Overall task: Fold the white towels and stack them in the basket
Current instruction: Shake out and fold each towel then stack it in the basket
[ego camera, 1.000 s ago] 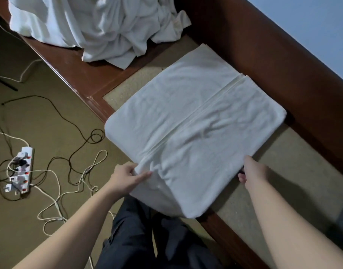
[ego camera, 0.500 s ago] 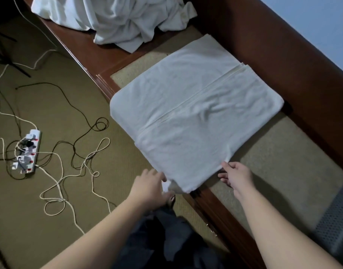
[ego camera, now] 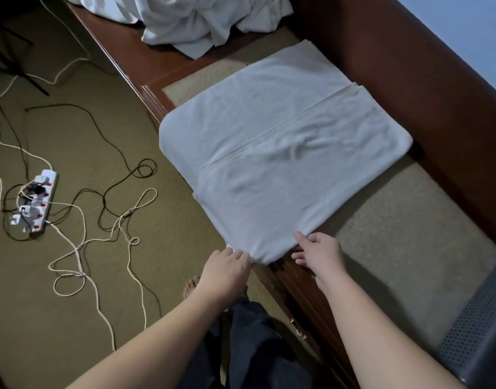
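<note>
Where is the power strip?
The power strip lies on the floor at the left of the head view, tangled in cords, well left of the towel and both hands.

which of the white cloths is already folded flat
The folded towel that both hands hold at its near edge: it lies flat and squared on the bench. The other white cloth, the heap at the far end, is crumpled and unfolded.

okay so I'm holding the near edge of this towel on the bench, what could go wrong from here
1. The folded towel overhangs the bench edge; letting go may let its near corner droop or slide toward the floor.
2. Left hand and right hand sit close together, so the far layers could shift when lifted.
3. Loose cables lie beside your foot.
</note>
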`<state>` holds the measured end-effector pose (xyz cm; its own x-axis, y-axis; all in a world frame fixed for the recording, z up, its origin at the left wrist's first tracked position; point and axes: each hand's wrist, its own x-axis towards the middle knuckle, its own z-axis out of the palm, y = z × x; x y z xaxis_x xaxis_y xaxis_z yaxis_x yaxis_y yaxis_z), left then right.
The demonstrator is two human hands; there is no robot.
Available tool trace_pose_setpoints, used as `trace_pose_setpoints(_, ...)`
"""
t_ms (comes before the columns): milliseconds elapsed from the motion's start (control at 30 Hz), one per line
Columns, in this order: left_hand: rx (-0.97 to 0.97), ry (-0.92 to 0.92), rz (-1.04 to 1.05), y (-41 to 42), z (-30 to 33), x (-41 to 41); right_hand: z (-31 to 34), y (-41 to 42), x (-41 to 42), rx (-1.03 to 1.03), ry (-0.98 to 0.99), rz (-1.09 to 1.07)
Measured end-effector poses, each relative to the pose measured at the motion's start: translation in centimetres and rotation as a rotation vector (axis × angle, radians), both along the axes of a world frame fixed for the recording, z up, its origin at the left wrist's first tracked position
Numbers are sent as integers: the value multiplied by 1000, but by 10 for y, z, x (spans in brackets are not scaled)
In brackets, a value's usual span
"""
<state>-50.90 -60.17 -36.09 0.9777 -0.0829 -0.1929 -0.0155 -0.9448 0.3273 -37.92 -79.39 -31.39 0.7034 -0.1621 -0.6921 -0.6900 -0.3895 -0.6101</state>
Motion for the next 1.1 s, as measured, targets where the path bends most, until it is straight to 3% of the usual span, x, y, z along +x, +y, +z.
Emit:
trace_pose_setpoints(200,62,51,-78,-19,13,-15,-8,-23,-9,-13,11,42)
trace_pose_setpoints(433,103,216,107,-32,25,5,5,-5,-1,-99,51,200)
trace_pose_setpoints(633,140,167,54,-39,27,12,6,-17,-10,-87,27,281)
trace_pose_setpoints(767,58,172,74,-41,31,17,8,-20,-15,-84,-8,282)
trace_pose_setpoints(967,49,161,-156,-47,20,2,12,-32,-23,-162,49,322)
trace_pose_setpoints(1100,57,121,-12,-43,41,20,24,-24,-11,-259,72,328)
